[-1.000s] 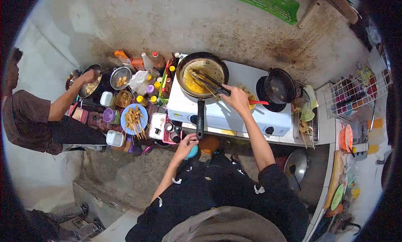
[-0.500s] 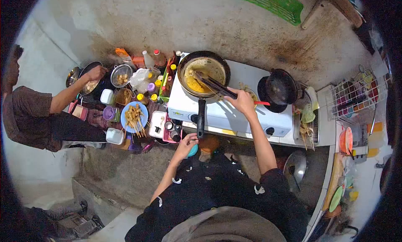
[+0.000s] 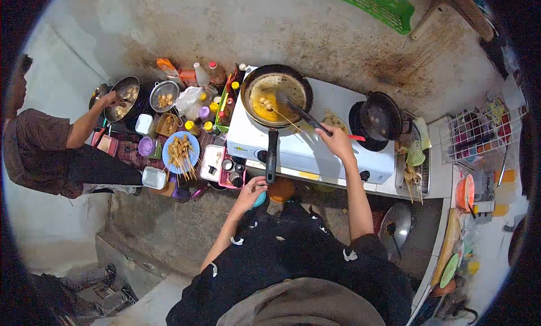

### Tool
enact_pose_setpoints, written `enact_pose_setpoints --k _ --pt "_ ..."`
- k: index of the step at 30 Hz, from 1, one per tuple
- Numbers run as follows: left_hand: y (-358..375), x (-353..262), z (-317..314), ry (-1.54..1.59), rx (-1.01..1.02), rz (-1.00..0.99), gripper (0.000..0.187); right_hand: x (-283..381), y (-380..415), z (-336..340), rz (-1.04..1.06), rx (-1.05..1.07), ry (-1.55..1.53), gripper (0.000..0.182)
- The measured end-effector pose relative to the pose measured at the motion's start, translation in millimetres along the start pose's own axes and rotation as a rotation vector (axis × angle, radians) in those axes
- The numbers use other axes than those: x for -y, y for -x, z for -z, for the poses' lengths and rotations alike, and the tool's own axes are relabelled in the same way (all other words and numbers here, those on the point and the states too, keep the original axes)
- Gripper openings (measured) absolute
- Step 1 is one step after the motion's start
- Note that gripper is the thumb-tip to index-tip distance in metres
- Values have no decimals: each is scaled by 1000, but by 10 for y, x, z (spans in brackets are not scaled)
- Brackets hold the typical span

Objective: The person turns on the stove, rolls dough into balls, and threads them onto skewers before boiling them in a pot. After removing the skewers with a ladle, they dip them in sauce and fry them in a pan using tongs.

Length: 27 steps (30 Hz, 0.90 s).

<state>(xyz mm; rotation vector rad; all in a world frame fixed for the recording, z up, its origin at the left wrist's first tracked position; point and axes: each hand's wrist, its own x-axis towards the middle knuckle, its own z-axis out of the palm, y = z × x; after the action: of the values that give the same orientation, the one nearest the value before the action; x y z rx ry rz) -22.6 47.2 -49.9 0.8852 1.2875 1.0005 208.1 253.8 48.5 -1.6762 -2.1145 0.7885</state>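
Observation:
A frying pan with yellow egg-like food inside sits on the left burner of the white stove. My right hand is closed on the dark handle of a spatula, whose blade is in the pan. A skewer with round pieces on its end lies over the pan's rim, its tip in the food. My left hand is at the end of the pan's black handle, fingers bent; whether they grip it is hard to tell.
A dark wok stands on the right burner. Left of the stove are a blue plate of skewers, bottles, bowls and a strainer. Further left a person reaches into another pan. A wire rack hangs at right.
My right hand has moved slightly right and down with the spatula. The skewer now shows apart from the spatula. The other person's pan is tilted differently, with their hand lower.

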Motion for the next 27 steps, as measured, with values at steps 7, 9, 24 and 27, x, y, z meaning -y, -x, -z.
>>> enact_pose_setpoints --k 7,9,24,27 --pt "7 -27 -31 -18 16 -6 43 -32 -60 -65 -60 6 -12 51" --pt "-3 -33 -38 -21 4 13 44 4 -90 -20 -106 90 -74 51" --pt "35 -103 -81 -58 -13 -25 53 -50 -95 -54 -171 156 -113 53" --pt "37 -43 -82 -62 -11 -35 54 -79 -81 -149 -105 83 -91 54"
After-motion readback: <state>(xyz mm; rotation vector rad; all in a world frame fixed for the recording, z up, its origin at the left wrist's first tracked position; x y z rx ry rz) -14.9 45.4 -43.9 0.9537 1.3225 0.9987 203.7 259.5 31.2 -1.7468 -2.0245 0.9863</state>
